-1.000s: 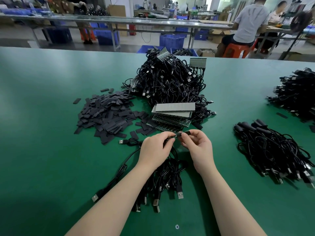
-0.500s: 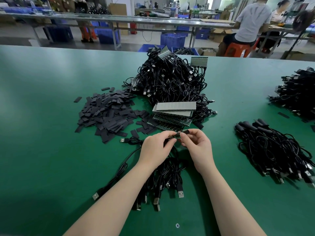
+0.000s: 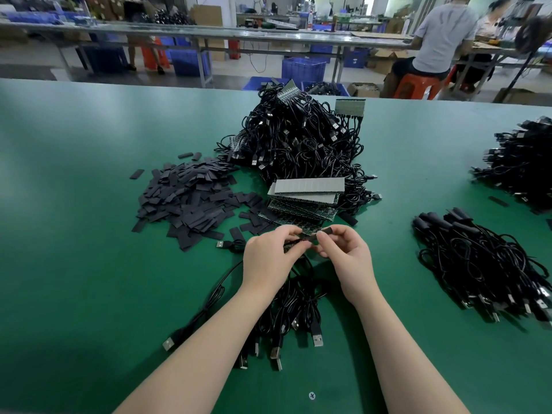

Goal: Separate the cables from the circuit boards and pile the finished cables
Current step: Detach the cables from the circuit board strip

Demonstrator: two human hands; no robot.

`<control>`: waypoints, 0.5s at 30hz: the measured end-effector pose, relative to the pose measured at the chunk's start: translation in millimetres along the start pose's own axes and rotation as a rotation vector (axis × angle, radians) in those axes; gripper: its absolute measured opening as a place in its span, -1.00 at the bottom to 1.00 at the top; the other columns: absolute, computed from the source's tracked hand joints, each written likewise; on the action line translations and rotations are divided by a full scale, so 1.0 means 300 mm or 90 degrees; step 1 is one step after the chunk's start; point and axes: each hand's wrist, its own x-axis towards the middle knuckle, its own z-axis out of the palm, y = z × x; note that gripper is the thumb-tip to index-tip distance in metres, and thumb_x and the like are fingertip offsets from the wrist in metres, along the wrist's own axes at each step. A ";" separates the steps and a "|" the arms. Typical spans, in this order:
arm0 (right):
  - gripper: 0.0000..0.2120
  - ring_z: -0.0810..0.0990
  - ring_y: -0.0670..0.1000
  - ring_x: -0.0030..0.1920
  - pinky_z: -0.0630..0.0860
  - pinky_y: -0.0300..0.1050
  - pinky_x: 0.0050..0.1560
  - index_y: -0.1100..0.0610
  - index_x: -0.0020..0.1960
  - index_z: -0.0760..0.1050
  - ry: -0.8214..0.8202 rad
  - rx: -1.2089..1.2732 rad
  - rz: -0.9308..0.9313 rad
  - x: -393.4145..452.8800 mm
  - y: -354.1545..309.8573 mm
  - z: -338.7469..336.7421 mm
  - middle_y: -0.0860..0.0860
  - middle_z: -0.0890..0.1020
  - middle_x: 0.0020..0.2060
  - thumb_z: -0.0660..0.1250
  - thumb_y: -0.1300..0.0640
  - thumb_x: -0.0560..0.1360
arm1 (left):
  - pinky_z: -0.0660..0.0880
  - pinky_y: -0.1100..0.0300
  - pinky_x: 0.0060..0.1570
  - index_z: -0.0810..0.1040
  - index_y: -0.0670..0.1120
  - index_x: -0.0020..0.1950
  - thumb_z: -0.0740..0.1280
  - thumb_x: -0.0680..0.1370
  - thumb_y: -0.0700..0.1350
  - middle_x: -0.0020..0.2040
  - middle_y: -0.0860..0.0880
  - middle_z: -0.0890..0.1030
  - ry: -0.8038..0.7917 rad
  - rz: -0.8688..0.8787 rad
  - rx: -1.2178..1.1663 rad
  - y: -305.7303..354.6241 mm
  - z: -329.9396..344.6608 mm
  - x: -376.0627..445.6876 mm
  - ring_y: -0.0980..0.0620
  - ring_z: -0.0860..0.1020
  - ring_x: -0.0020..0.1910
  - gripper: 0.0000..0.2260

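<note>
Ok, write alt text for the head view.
Two bare hands, left hand and right hand, pinch a small circuit strip above loose USB cables on a green table. Behind lie stacked circuit boards and a big cable heap.

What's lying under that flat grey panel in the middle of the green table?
The grey panel tops a slanted stack of green circuit boards, whose edges show beneath it. Under the stack's far side lies the big cable heap. Whatever lies under the stack's middle is covered.

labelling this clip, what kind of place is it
Most likely an electronics assembly workshop: a long green workbench heaped with black USB cables, stacked circuit boards, and blue parts bins under further benches.
</note>
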 end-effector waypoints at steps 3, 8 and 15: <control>-0.94 0.62 -0.12 -0.30 0.54 -0.31 -0.21 0.16 -0.02 0.56 0.000 -0.002 -0.005 -0.001 0.002 0.000 -0.07 0.67 -0.31 0.43 0.24 0.53 | 0.51 0.05 -0.05 0.68 0.09 -0.09 0.36 0.48 0.22 -0.25 0.15 0.66 0.007 0.013 0.030 0.001 -0.002 0.001 0.16 0.58 -0.23 -0.76; -0.94 0.64 -0.10 -0.27 0.56 -0.29 -0.20 0.16 -0.01 0.56 0.034 0.013 0.002 0.002 0.004 -0.002 -0.05 0.68 -0.26 0.42 0.25 0.53 | 0.52 0.02 -0.04 0.69 0.09 -0.03 0.36 0.52 0.13 -0.20 0.13 0.68 -0.030 0.050 0.006 0.010 -0.003 -0.005 0.12 0.59 -0.21 -0.82; -0.93 0.66 -0.09 -0.27 0.56 -0.30 -0.22 0.16 -0.05 0.57 0.029 0.002 0.009 0.004 0.005 0.003 -0.03 0.69 -0.26 0.45 0.25 0.51 | 0.46 0.01 0.12 0.68 0.05 0.13 0.36 0.56 0.05 -0.04 0.07 0.71 -0.002 0.075 0.057 0.007 -0.003 -0.004 0.05 0.62 -0.03 -0.79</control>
